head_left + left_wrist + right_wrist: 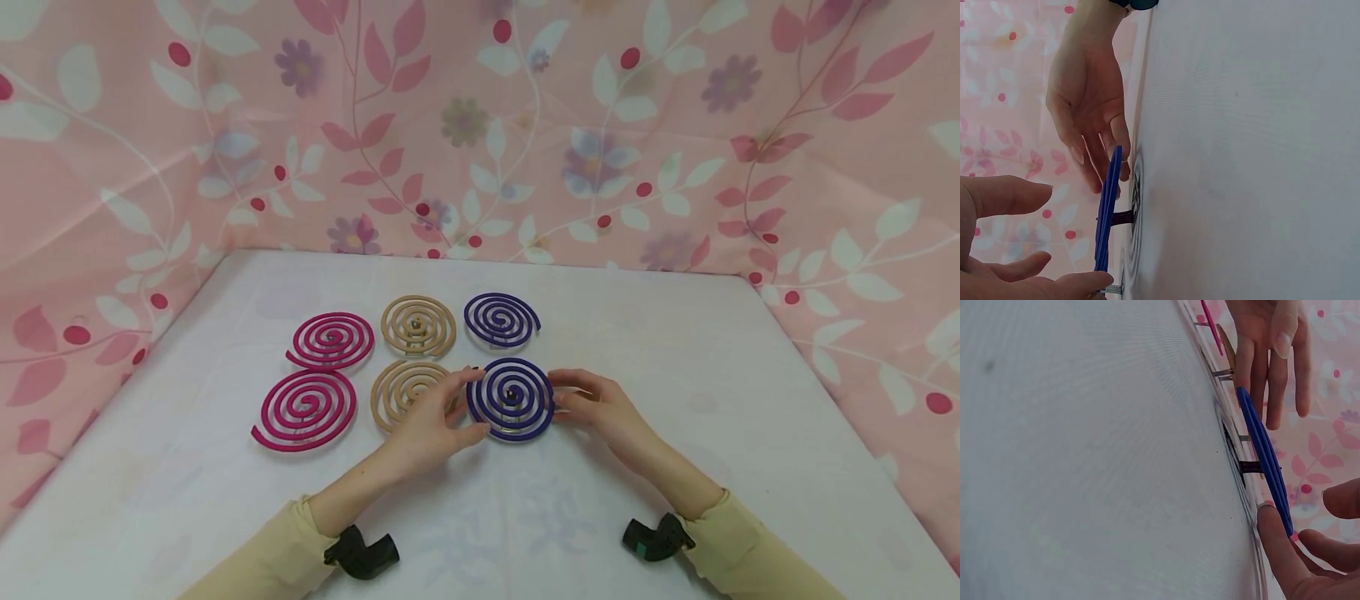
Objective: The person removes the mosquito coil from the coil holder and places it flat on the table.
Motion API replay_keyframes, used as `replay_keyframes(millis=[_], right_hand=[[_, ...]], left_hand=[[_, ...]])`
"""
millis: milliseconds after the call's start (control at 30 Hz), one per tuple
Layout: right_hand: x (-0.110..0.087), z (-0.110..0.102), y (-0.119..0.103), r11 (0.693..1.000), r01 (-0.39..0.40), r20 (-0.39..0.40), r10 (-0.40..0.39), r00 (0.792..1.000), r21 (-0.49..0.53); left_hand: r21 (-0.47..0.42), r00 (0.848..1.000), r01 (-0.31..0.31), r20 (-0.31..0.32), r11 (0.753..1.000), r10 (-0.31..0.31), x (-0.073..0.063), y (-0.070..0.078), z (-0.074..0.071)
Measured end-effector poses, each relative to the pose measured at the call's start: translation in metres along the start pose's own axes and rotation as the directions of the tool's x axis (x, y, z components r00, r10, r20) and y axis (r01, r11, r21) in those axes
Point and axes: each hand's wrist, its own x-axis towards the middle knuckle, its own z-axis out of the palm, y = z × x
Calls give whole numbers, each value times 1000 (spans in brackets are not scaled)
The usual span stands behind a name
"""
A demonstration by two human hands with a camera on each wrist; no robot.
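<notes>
The front dark blue mosquito coil (512, 398) sits on a small stand between both hands. My left hand (431, 425) has its fingers loosely spread at the coil's left edge. In the left wrist view, one left fingertip meets the lower end of the blue coil (1107, 212), with the thumb apart from it. From the other side, my right hand (600, 412) puts its fingertips at the right edge. One right finger lies against the rim of the blue coil (1264, 459) in the right wrist view. The front tan coil (384, 398) is partly hidden behind my left hand.
Behind stand another blue coil (501, 320) and a tan coil (417, 323). At left are two pink coils (333, 337), one in front of the other. All rest on a white-covered table (712, 367), enclosed by pink floral cloth (525, 108).
</notes>
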Motion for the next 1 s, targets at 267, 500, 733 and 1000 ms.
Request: replay_keyframes(millis=[267, 500, 733, 1000], right_hand=[[-1, 1, 1, 1000, 0, -4, 0, 1000, 18], [-1, 1, 0, 1000, -14, 2, 14, 1000, 27], [-1, 1, 0, 999, -19, 4, 19, 1000, 40], [-1, 1, -1, 998, -40, -11, 41, 999, 41]], left_hand=[[-43, 1000, 24, 18, 999, -23, -2, 0, 2], [-77, 999, 41, 24, 996, -39, -2, -1, 3], [-105, 998, 51, 34, 993, -48, 0, -1, 3], [-120, 998, 53, 27, 991, -50, 0, -1, 3]])
